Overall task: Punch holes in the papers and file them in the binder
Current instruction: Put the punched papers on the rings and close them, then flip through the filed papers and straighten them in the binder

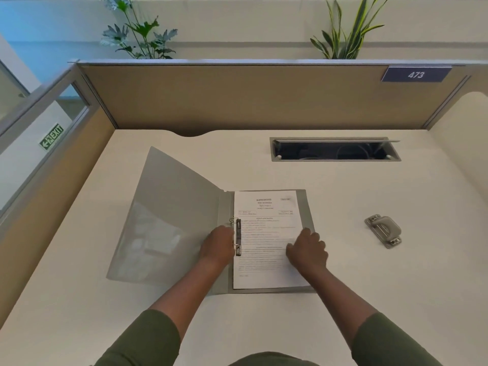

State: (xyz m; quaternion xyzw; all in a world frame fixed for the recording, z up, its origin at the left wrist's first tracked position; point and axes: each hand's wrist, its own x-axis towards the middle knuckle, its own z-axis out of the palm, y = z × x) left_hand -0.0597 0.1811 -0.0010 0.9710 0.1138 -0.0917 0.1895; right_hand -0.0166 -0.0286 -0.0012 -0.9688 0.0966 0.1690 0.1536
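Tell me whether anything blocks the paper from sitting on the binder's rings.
Nothing visible does. The paper already lies in the open binder against the rings; left hand is at the rings, right hand rests on the sheet.

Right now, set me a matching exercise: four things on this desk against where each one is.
Things:
1. hole punch
2. paper
3. left hand
4. cable hatch

Places:
A. by the binder rings
B. far side of the desk, lid open
C. alone, right of the binder
D. on the binder's right half

Pairs: 1-C, 2-D, 3-A, 4-B
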